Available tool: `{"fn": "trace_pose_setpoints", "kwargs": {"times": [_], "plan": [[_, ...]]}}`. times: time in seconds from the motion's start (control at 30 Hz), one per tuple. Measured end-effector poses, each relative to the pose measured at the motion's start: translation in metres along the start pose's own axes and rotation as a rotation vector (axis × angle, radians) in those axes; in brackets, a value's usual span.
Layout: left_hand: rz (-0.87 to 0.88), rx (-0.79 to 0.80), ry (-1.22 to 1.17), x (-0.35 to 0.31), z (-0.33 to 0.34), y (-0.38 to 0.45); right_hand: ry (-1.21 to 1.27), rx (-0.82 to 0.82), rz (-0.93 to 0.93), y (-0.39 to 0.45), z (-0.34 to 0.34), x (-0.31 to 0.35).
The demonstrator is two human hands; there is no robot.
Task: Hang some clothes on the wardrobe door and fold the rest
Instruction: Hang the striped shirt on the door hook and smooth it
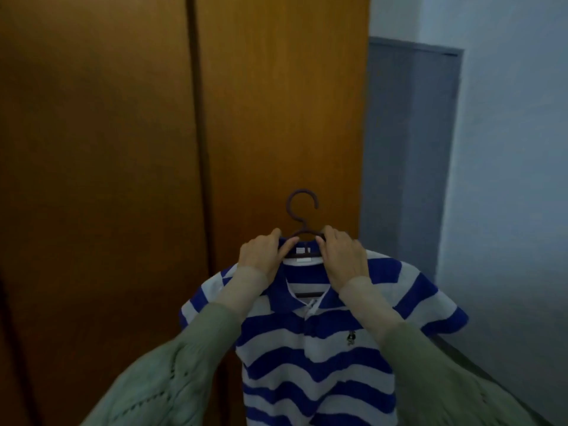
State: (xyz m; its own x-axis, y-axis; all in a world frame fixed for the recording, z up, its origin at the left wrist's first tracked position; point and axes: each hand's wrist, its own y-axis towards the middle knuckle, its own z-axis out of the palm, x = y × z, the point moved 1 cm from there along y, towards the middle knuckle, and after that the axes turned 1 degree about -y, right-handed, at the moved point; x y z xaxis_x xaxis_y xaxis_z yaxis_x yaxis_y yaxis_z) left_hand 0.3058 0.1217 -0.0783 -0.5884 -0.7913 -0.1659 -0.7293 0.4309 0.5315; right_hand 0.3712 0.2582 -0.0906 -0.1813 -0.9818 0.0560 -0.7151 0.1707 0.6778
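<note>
Brown wardrobe doors (123,149) fill the background. Both arms reach forward and up: the left hand (264,253) and right hand (342,255) each pinch the hanger (302,210) through the striped shirt (316,358) collar, holding it near the door.

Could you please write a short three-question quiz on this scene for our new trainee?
1. True or false: the hanger hook is already over the wardrobe door.
2. What does the left hand grip? A) hanger at the collar B) a sleeve C) a door handle
3. Fill in: the polo shirt has blue and ___ stripes.

Key: 1 false, the hook is free. 2 A; the right hand grips likewise. 3 white.
</note>
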Motion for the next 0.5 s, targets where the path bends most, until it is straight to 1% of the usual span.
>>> {"fn": "trace_pose_setpoints", "kwargs": {"times": [0.1,0.2,0.33,0.5], "plan": [[-0.111,0.048,-0.101,0.07,-0.019,-0.011,0.055,0.007,-0.053,0.016,0.021,0.069],[-0.173,0.082,-0.203,0.136,-0.039,-0.018,0.113,0.028,-0.084,0.03,0.037,0.132],[-0.222,0.019,-0.221,0.204,-0.063,-0.026,0.182,0.025,-0.095,0.049,0.055,0.205],[-0.27,-0.075,-0.231,0.273,-0.084,-0.037,0.308,-0.042,-0.124,0.065,0.081,0.282]]}}
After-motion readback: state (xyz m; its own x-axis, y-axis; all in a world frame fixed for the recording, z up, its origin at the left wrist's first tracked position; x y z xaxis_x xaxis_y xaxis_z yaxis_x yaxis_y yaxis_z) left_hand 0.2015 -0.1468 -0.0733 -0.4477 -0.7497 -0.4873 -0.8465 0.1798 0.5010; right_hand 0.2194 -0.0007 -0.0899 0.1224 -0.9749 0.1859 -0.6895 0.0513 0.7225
